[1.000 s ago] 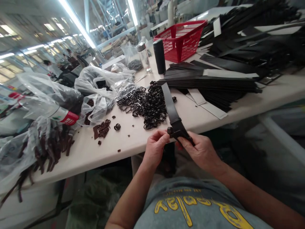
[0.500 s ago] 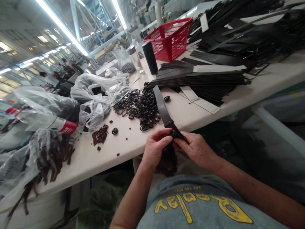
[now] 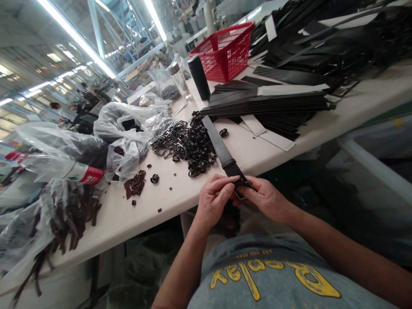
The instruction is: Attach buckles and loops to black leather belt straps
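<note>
A black belt strap (image 3: 216, 139) slants from the table edge down to my hands, with a dark keeper loop (image 3: 228, 163) around it. At its near end a metal buckle (image 3: 240, 195) shows between my fingers. My left hand (image 3: 215, 198) pinches the strap end beside the buckle, thumb and forefinger together. My right hand (image 3: 264, 195) grips the same end from the other side, its fingers partly hidden below. Beyond the strap lies a pile of black loops (image 3: 200, 150), and next to it a heap of metal buckles (image 3: 167, 139).
Stacked black straps (image 3: 270, 105) lie at the back right, near a red basket (image 3: 225, 56). A black cylinder (image 3: 198, 77) and a glass bottle (image 3: 180, 81) stand behind. Plastic bags (image 3: 125, 150), a plastic bottle (image 3: 67, 168) and brown bits (image 3: 137, 183) occupy the left of the table (image 3: 180, 201).
The strap end has turned in my hands, and the metal buckle now shows below my fingers. My left forefinger has stretched across the strap. The view has shifted slightly.
</note>
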`<state>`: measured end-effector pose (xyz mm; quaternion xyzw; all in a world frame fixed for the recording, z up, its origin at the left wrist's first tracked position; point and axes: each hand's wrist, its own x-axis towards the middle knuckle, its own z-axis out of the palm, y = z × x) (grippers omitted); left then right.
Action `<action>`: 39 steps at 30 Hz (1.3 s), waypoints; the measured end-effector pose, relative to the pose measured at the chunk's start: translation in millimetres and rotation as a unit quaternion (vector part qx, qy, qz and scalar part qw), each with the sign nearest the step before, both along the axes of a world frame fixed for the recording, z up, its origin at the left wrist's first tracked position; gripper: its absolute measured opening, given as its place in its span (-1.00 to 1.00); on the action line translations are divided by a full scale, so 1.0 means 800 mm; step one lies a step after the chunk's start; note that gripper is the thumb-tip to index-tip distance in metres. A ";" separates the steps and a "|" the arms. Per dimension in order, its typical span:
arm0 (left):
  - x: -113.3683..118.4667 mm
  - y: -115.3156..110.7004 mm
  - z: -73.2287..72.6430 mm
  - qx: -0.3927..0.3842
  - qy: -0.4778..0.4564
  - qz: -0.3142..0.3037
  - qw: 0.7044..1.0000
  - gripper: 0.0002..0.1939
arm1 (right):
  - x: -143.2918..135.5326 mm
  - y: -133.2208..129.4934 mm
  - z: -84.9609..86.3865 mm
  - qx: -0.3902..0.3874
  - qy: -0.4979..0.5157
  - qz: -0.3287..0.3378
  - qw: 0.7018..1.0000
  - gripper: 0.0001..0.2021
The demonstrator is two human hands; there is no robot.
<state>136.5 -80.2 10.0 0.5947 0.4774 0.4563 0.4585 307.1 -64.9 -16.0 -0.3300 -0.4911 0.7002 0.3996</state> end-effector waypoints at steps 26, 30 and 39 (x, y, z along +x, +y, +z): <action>0.012 -0.007 0.007 0.116 0.120 0.010 0.986 -0.76 | 0.009 0.002 0.012 0.032 -0.040 -0.012 0.999 -0.56; 0.011 -0.006 0.011 0.105 0.135 -0.012 0.985 -0.82 | 0.006 -0.001 0.007 0.064 -0.047 -0.036 0.996 -0.57; 0.015 0.003 0.022 0.030 0.133 -0.008 0.991 -0.91 | 0.005 -0.005 0.008 0.108 -0.090 -0.078 0.987 -0.54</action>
